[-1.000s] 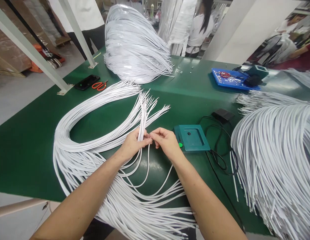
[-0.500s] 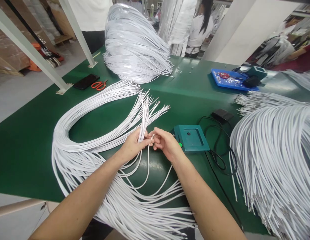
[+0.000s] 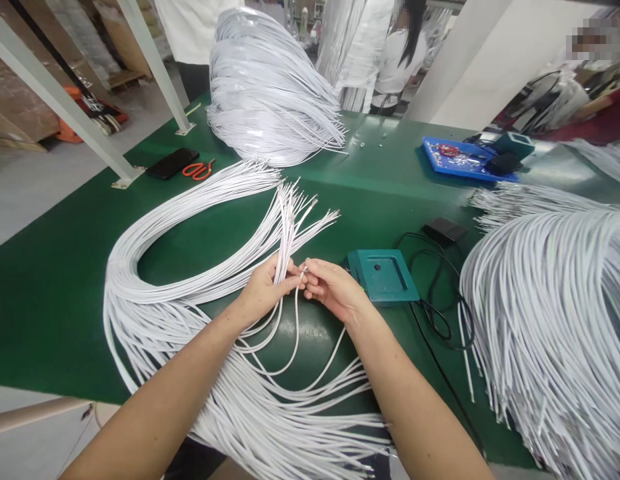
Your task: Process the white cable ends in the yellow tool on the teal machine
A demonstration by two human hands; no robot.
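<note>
My left hand (image 3: pixel 263 292) is closed round a bunch of white cables (image 3: pixel 290 223) whose ends fan out beyond its fingers. The bunch belongs to a big loop of white cables (image 3: pixel 155 267) lying on the green table (image 3: pixel 50 287). My right hand (image 3: pixel 333 288) pinches the tip of a single white cable (image 3: pixel 297 313) right beside the left fingers. A teal test box (image 3: pixel 385 275) with a green light sits just right of my right hand.
A large heap of white cables (image 3: pixel 555 313) fills the right side. Another bundle (image 3: pixel 270 93) lies at the back. A phone (image 3: pixel 171 163) and orange scissors (image 3: pixel 199 171) lie far left. A blue tray (image 3: pixel 463 159) is back right. People stand behind the table.
My right hand has shifted slightly left, bringing the single cable's tip closer to the left fingers. The left hand has hardly moved.
</note>
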